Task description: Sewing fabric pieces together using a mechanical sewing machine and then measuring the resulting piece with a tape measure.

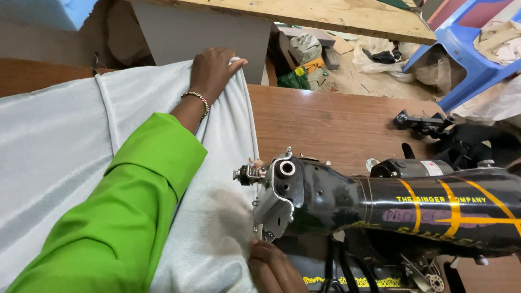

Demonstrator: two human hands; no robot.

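— Item one?
— White cloth (65,135), spread over the left half of the frame, draped across the wooden counter (320,122) and running under the head of the black sewing machine (391,209) at lower centre.
— How is it held?
— Left hand (213,73), upper centre, fingers closed on the cloth's far edge, probably to keep it taut and straight behind the needle. Right hand (274,268), bottom centre, rests on the cloth just below the machine head, likely steadying it; whether its fingers pinch anything I cannot tell.
— Attire?
— Green sleeve (125,217), beaded bracelet (198,99).
— Surroundings?
— Blue plastic chair (461,59), upper right; floor clutter beyond the counter.
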